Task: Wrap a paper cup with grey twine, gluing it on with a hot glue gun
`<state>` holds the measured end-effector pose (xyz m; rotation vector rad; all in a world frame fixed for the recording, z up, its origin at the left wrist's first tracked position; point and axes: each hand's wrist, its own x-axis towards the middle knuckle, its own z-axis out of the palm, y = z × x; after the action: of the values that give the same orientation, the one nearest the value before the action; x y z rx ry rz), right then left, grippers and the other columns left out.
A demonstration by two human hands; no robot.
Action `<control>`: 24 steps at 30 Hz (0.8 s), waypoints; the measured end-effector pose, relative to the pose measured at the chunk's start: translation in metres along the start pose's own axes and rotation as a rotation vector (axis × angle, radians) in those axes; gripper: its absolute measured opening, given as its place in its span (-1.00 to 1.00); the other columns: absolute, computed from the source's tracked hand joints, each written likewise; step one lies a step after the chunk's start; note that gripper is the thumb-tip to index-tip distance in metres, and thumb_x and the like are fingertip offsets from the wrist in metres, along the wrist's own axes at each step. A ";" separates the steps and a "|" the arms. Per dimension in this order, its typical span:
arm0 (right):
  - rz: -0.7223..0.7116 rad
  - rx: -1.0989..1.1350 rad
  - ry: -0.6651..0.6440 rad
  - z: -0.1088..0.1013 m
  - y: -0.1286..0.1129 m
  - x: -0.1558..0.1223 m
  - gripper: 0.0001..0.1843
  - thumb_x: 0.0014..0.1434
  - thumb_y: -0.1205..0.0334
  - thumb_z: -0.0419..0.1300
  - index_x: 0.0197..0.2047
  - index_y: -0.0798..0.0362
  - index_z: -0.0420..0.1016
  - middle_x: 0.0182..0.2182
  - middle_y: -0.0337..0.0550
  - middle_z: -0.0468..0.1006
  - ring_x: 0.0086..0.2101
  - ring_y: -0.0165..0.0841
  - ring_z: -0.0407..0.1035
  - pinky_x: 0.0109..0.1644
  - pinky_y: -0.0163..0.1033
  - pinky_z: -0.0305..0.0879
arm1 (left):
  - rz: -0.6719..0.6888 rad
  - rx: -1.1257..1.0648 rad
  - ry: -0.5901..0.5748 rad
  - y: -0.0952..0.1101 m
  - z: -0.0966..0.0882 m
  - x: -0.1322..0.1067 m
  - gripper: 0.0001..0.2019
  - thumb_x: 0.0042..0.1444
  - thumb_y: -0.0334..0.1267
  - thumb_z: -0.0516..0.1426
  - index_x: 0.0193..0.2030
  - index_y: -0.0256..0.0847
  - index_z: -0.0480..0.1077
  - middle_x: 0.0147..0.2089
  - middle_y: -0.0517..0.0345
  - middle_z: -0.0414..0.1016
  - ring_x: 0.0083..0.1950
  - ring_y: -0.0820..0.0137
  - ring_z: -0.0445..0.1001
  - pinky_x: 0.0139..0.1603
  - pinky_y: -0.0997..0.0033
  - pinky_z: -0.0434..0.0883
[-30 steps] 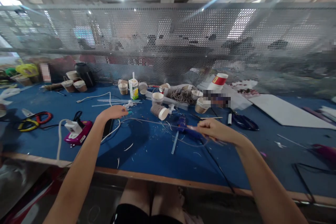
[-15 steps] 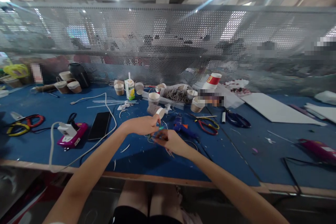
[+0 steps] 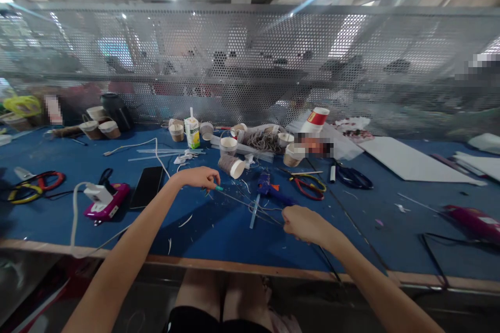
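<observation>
A thin greyish cord (image 3: pixel 238 200) stretches above the blue table between my two hands. At its left end my left hand (image 3: pixel 200 178) pinches it between fingertips with green nails. My right hand (image 3: pixel 307 222) is closed in a fist around the other end, and loops of the cord hang beside it. Just beyond the cord lies a blue glue gun (image 3: pixel 266 185), with a clear glue stick (image 3: pixel 254 212) lying near it. A paper cup wrapped in grey-brown cord (image 3: pixel 227 164) rests on its side past my left hand, its white end facing me.
Red-and-yellow-handled scissors (image 3: pixel 310 187) lie right of the glue gun. On the left are a black phone (image 3: pixel 147 187), a purple power strip (image 3: pixel 117 199) and a white cable (image 3: pixel 75 223). Several cups, a drink carton (image 3: pixel 192 132) and a cord bundle (image 3: pixel 262 140) stand before the perforated metal screen (image 3: pixel 250 62).
My hands, close together before, have moved apart, left hand leftward and right hand rightward. The cord is now drawn out between them, and the cup and glue stick show more fully.
</observation>
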<state>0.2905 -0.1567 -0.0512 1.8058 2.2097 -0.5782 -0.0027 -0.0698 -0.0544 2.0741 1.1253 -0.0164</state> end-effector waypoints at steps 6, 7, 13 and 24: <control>-0.037 0.186 -0.109 -0.019 0.015 -0.004 -0.65 0.08 0.14 0.18 -0.63 0.03 0.18 -0.82 -0.28 0.27 -0.75 -0.43 0.24 -0.62 -0.36 0.11 | -0.049 -0.010 0.056 -0.011 0.008 0.011 -0.75 0.06 -0.17 0.08 -0.15 -0.24 0.35 -0.40 0.14 0.52 -0.41 0.40 0.43 -0.38 0.48 0.31; -0.051 0.228 -0.108 -0.025 0.018 -0.003 -0.65 0.08 0.04 0.18 -0.59 0.03 0.22 -0.83 -0.29 0.27 -0.75 -0.41 0.25 -0.63 -0.36 0.12 | -0.029 -0.024 0.068 -0.010 0.009 0.010 -0.74 0.08 -0.18 0.06 -0.12 -0.23 0.34 -0.36 0.13 0.53 -0.41 0.42 0.43 -0.37 0.48 0.32; -0.015 0.270 0.114 -0.052 0.034 0.022 -0.62 0.10 0.01 0.18 -0.15 0.12 0.30 -0.77 -0.25 0.42 -0.73 -0.31 0.35 -0.66 -0.32 0.18 | -0.044 0.196 0.324 0.011 0.004 -0.001 -0.75 0.16 -0.22 -0.02 -0.08 -0.19 0.36 -0.15 0.02 0.51 -0.38 0.37 0.48 -0.29 0.39 0.39; -0.291 0.307 -0.287 -0.054 0.029 0.029 -0.58 0.07 -0.12 0.12 -0.55 0.06 0.30 -0.76 -0.33 0.34 -0.75 -0.48 0.22 -0.63 -0.37 0.14 | 0.486 0.562 0.715 0.035 0.034 0.047 -0.69 0.13 -0.39 0.03 0.04 -0.26 0.24 0.11 -0.14 0.25 0.18 0.14 0.24 0.18 0.07 0.28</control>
<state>0.3167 -0.1029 -0.0195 1.4134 2.2874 -1.2121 0.0618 -0.0690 -0.0733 2.9400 1.0394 0.7796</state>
